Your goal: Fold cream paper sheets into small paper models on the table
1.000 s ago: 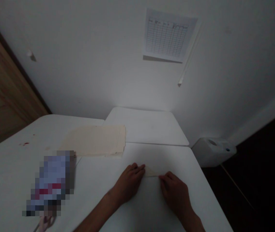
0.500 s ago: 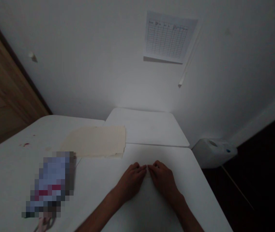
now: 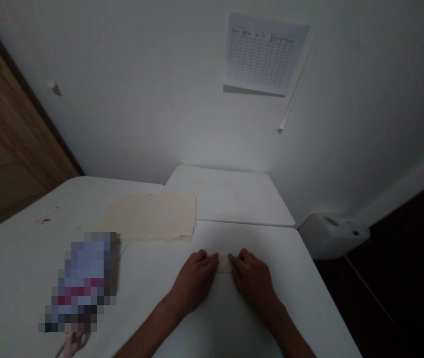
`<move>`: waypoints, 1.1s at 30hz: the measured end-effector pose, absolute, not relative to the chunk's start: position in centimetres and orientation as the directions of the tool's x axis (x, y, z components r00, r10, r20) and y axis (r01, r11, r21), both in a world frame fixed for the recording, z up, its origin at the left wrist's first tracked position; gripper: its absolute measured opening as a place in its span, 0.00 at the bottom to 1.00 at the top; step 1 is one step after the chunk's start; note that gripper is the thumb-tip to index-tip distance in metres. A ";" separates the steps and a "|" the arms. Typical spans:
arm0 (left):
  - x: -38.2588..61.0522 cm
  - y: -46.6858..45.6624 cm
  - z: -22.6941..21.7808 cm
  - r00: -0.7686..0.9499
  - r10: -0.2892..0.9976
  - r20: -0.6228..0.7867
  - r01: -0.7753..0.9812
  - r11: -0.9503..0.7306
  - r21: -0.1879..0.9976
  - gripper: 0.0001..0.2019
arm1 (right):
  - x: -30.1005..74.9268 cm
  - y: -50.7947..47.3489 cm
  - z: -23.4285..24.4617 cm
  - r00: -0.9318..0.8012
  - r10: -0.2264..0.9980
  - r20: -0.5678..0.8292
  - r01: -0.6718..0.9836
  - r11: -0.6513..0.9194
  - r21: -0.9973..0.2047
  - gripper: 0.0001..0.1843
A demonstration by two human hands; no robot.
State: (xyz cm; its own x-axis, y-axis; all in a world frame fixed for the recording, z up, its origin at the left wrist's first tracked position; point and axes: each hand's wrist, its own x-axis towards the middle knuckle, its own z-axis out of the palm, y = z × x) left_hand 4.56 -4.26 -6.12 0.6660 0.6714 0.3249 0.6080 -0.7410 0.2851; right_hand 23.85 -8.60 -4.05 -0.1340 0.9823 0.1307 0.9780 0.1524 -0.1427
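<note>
A small pale folded piece, paper or cloth (image 3: pixel 224 264), lies on the white table between my two hands. My left hand (image 3: pixel 196 276) has its fingers closed on the left end of this piece. Its right end is pinched by my right hand (image 3: pixel 252 274), fingers curled and pressed down. Both hands cover the ends, so only the middle shows. Beyond them to the left rests a flat stack of beige sheets (image 3: pixel 152 216).
A blurred-out item (image 3: pixel 83 271) lies on the table's left side, with pinkish scissor-like handles (image 3: pixel 75 342) below it. A white plastic jerrycan (image 3: pixel 331 236) stands past the right edge. A printed chart (image 3: pixel 266 57) hangs on the wall.
My left hand has slid left, away from my right hand, so more of the pale piece shows between them. My right hand has barely moved.
</note>
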 end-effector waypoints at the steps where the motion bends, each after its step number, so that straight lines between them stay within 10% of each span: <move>1: 4.2 -4.3 -6.2 0.660 0.677 0.326 0.616 -0.736 0.280 0.13 | 23.8 -8.6 -4.1 -0.130 0.983 0.130 0.979 0.147 -0.138 0.15; 33: 1.5 -6.0 -5.5 0.630 0.718 0.295 0.691 -0.692 0.209 0.18 | 21.8 -7.6 -3.1 -0.296 0.955 -0.021 0.955 0.295 -0.046 0.28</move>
